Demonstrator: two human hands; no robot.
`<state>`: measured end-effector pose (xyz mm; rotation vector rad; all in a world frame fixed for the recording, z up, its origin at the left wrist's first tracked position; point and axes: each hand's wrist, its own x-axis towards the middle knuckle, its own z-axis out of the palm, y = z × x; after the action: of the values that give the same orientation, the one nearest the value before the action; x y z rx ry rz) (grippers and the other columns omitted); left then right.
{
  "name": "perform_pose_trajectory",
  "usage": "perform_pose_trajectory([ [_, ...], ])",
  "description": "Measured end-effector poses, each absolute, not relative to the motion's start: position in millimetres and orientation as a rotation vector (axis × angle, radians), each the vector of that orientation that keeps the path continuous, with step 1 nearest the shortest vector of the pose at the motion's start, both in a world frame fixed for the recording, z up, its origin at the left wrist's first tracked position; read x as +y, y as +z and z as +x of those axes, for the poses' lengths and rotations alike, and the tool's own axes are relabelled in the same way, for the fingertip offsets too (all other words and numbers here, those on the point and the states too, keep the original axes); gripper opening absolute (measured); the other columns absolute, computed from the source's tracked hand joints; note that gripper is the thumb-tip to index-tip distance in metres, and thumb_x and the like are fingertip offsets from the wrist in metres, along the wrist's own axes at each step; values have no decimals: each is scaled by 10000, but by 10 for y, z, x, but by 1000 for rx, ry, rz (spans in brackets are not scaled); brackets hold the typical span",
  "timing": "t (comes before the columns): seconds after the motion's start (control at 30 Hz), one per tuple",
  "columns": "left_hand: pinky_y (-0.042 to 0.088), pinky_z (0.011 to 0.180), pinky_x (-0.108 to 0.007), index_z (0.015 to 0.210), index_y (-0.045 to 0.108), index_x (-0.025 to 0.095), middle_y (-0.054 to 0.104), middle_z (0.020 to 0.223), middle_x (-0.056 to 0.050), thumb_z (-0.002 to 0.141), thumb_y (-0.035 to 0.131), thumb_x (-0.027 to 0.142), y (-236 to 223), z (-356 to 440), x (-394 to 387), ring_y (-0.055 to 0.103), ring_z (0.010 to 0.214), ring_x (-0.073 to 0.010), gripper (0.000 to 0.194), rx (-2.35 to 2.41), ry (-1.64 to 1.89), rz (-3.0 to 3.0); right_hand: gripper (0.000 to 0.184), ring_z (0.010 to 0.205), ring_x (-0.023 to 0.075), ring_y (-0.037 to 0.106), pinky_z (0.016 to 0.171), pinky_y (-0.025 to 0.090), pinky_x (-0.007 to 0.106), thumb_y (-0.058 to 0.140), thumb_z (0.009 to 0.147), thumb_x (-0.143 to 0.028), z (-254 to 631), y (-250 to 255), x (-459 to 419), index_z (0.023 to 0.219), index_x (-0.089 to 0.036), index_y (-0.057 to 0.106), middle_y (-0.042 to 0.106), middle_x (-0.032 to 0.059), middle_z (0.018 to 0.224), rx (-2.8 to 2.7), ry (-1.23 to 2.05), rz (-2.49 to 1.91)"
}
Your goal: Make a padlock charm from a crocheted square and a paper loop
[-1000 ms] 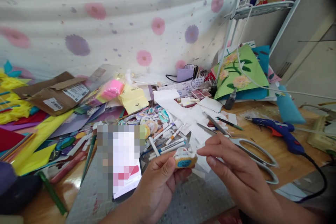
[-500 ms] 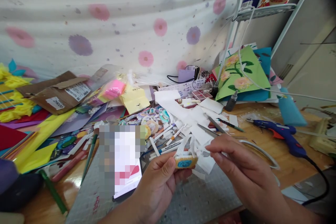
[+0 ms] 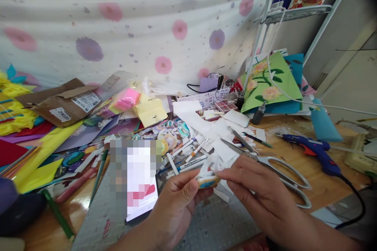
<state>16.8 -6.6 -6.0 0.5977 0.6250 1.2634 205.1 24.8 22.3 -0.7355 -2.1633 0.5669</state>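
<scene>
Piece [image 3: 207, 182] is pinched in the left hand [image 3: 183, 193], yellow-blue side showing. Right hand [image 3: 259, 188] has fingertips up at its white strip [image 3: 207, 169], can't tell from here if they're pinching.

The bare left hand [image 3: 179, 198] is pinching a small yellow piece [image 3: 207, 184] with a blue patch, while the bare right hand [image 3: 259, 192] is bringing its fingertips to the thin white strips [image 3: 211, 164] on top. A phone with a bright, partly pixelated screen [image 3: 143, 176] is lying on a grey mat [image 3: 96, 219]. Silver scissors with looped handles [image 3: 263, 160] are lying beyond the right hand, and a blue glue gun with a red trigger [image 3: 324, 159] is resting on the wooden table [image 3: 318, 192].
</scene>
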Motion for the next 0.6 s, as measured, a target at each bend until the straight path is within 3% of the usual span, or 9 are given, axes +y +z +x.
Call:
perform_pose_trajectory([
  [0.2, 475, 850, -286, 930, 743, 179, 728, 1009, -72, 693, 772, 307, -33, 183, -83, 647, 937, -197, 271, 613, 1228, 650, 241, 739, 168, 596, 639, 466, 271, 518, 870, -145, 2043, 235, 251, 1002, -282, 666, 631, 26, 812, -2009, 649, -824],
  [0.37, 498, 830, -317, 860, 744, 194, 738, 967, -74, 689, 776, 280, -26, 157, -58, 660, 922, -213, 194, 610, 1280, 562, 86, 575, 135, 550, 514, 434, 230, 630, 813, -284, 2103, 196, 349, 848, -271, 707, 608, -16, 620, -1479, 937, -991],
  [0.6, 528, 784, -283, 851, 730, 149, 735, 944, -82, 775, 700, 279, -16, 93, -39, 660, 887, -187, 153, 583, 1282, 558, 235, 542, 128, 451, 485, 354, 245, 773, 639, -457, 2199, 276, 494, 700, -245, 694, 550, -13, 546, -1141, 1146, -1019],
])
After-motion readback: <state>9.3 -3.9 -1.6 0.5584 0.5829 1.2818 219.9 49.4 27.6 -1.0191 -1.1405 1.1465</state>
